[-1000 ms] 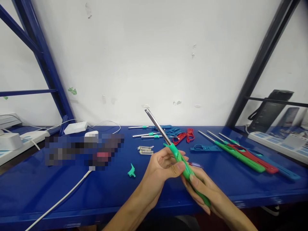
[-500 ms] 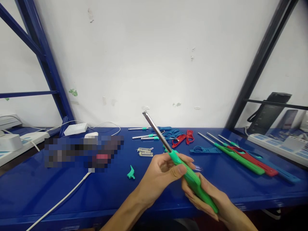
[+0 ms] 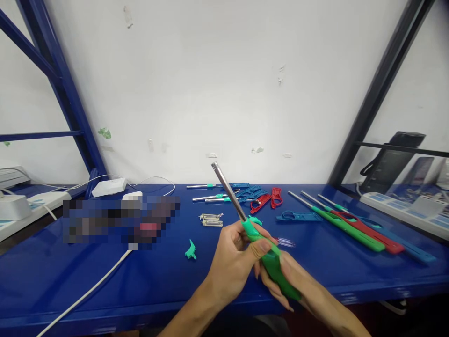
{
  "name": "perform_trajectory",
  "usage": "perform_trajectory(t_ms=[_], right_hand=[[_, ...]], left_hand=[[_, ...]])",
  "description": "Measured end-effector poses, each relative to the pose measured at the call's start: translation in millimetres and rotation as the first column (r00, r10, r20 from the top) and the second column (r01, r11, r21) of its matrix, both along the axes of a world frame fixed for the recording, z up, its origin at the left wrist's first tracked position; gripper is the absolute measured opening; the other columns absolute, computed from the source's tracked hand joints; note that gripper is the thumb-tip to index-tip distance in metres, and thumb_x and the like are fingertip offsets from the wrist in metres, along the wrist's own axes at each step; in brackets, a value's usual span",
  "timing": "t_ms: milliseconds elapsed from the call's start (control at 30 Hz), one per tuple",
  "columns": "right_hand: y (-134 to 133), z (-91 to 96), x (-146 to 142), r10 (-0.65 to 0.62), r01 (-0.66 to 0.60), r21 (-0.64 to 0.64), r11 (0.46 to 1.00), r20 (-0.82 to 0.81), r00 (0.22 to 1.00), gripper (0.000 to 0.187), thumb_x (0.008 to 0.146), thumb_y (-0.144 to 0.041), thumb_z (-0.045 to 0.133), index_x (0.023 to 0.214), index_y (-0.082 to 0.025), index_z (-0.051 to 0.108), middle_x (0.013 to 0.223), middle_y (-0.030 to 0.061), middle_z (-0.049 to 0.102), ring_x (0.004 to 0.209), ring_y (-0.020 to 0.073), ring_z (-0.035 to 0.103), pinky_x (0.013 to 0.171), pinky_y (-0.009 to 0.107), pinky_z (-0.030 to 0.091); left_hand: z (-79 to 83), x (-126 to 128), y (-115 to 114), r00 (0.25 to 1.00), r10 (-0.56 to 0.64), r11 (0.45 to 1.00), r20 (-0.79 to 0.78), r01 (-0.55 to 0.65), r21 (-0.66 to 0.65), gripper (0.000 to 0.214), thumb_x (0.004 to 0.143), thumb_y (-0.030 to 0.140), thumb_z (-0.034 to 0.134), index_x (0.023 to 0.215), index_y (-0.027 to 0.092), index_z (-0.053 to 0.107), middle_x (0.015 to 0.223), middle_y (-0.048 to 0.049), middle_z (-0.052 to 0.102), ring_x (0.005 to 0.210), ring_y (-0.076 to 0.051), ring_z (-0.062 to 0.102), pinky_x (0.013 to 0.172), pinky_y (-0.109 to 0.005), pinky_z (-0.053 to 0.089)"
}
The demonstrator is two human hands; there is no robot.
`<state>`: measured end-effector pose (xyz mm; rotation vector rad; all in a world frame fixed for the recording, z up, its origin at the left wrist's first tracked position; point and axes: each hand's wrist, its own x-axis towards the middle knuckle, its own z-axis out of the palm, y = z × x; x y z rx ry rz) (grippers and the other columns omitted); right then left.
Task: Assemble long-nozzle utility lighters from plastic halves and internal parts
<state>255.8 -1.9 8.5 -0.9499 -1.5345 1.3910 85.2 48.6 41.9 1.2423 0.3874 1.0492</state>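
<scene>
Both my hands hold a long-necked gas lighter [image 3: 272, 264] with a green handle and a silver metal tube that slants up to the left. My left hand [image 3: 233, 262] closes round the upper handle, its thumb pressed near the teal collar. Lower down, my right hand [image 3: 298, 276] wraps the back end of the handle. A loose teal trigger [image 3: 190, 250] lies on the table left of my hands. Beyond them, a second teal piece [image 3: 254, 220] is partly hidden. Small clear tubes [image 3: 286, 242] lie just past my right hand.
Green [image 3: 351, 228], red [image 3: 372, 231] and blue [image 3: 403, 242] lighters lie at the right. Metal tubes [image 3: 213, 197], blue shells [image 3: 250, 193] and red shells [image 3: 277, 197] are at the back, with small metal-framed parts [image 3: 211, 220] nearer. A white cable [image 3: 87, 290] crosses the left side.
The lighter has shifted slightly left and its handle has turned a little. My right hand has moved left along with it, uncovering more of the clear tubes.
</scene>
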Motion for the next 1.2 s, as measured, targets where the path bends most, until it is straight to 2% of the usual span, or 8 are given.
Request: perform_trajectory(t_ms=[100, 167, 333, 567, 733, 900, 1067, 1200], right_hand=[[1, -4.8, 0, -0.028, 0.028, 0.005, 1.0, 0.025, 0.999, 0.062, 0.102, -0.076, 0.039, 0.101, -0.018, 0.061, 0.074, -0.0021, 0.051, 0.054, 0.0102, 0.042, 0.053, 0.026, 0.041], [1, -6.6, 0, -0.055, 0.055, -0.023, 0.998, 0.021, 0.998, 0.062, 0.105, -0.074, 0.032, 0.099, -0.019, 0.059, 0.069, -0.0037, 0.05, 0.051, 0.0096, 0.04, 0.05, 0.025, 0.04], [0, -4.8, -3, -0.097, 0.097, -0.079, 0.992, 0.002, 0.995, 0.066, 0.101, -0.08, 0.033, 0.097, -0.019, 0.058, 0.067, -0.0052, 0.049, 0.048, 0.0083, 0.04, 0.047, 0.022, 0.04], [2, -7.7, -4, -0.107, 0.107, -0.011, 0.994, 0.054, 0.993, 0.065, 0.101, -0.079, 0.035, 0.088, -0.019, 0.057, 0.064, -0.0051, 0.047, 0.048, 0.0086, 0.038, 0.047, 0.024, 0.039], [-2, -7.0, -5, -0.137, 0.14, -0.04, 0.989, 0.076, 0.988, 0.063, 0.103, -0.078, 0.03, 0.081, -0.022, 0.049, 0.065, -0.0044, 0.048, 0.051, 0.01, 0.04, 0.05, 0.025, 0.04], [-3, -4.3, -4, -0.134, 0.141, -0.087, 0.986, 0.076, 0.988, 0.067, 0.101, -0.08, 0.027, 0.076, -0.022, 0.048, 0.062, -0.0048, 0.045, 0.051, 0.0108, 0.038, 0.05, 0.026, 0.038], [-3, -4.4, -4, -0.132, 0.137, -0.047, 0.989, 0.1, 0.986, 0.064, 0.102, -0.08, 0.027, 0.085, -0.023, 0.05, 0.065, -0.0049, 0.047, 0.052, 0.0113, 0.039, 0.053, 0.027, 0.04], [-5, -1.9, -5, -0.135, 0.141, -0.028, 0.99, 0.152, 0.979, 0.065, 0.103, -0.079, 0.026, 0.087, -0.022, 0.053, 0.069, -0.0038, 0.046, 0.054, 0.0108, 0.038, 0.052, 0.026, 0.039]], left_hand=[[5.8, -1, 2, 0.994, 0.046, 0.999, -0.103, -0.045, 0.01, 0.044, 0.074, 0.046, 0.094, 0.087, 0.012, 0.07, 0.073, -0.0022, 0.069, 0.044, -0.008, 0.052, 0.048, -0.024, 0.04], [9.5, -4, 3, 0.986, 0.07, 0.996, -0.154, -0.061, 0.061, 0.033, 0.079, 0.036, 0.09, 0.091, 0.012, 0.071, 0.068, 0.0011, 0.066, 0.047, -0.009, 0.054, 0.057, -0.026, 0.046], [13.9, -11, 3, 0.96, 0.087, 0.983, -0.266, -0.039, 0.181, 0.019, 0.082, 0.018, 0.079, 0.099, 0.016, 0.071, 0.083, -0.0006, 0.071, 0.059, -0.013, 0.061, 0.075, -0.031, 0.053], [14.6, -12, 1, 0.953, 0.089, 0.974, -0.29, -0.023, 0.225, 0.009, 0.084, 0.013, 0.07, 0.089, 0.018, 0.064, 0.074, 0.0023, 0.064, 0.061, -0.014, 0.06, 0.075, -0.031, 0.045], [9.8, -12, -3, 0.917, 0.179, 0.951, -0.357, -0.069, 0.3, 0.016, 0.09, 0.016, 0.067, 0.105, 0.021, 0.064, 0.09, 0.0004, 0.067, 0.073, -0.016, 0.06, 0.078, -0.032, 0.045], [7.4, -15, -1, 0.91, 0.158, 0.95, -0.384, -0.034, 0.311, 0.035, 0.088, 0.017, 0.071, 0.121, 0.024, 0.063, 0.102, -0.0021, 0.071, 0.09, -0.02, 0.063, 0.088, -0.035, 0.048], [7.1, -13, 0, 0.919, 0.167, 0.948, -0.358, -0.05, 0.314, 0.022, 0.086, 0.013, 0.069, 0.105, 0.021, 0.061, 0.091, 0.0009, 0.064, 0.085, -0.017, 0.058, 0.082, -0.031, 0.046], [4.6, -10, -3, 0.96, 0.081, 0.968, -0.269, -0.011, 0.252, 0.024, 0.085, 0.01, 0.065, 0.102, 0.021, 0.053, 0.087, 0.0028, 0.055, 0.08, -0.015, 0.055, 0.075, -0.028, 0.046]])
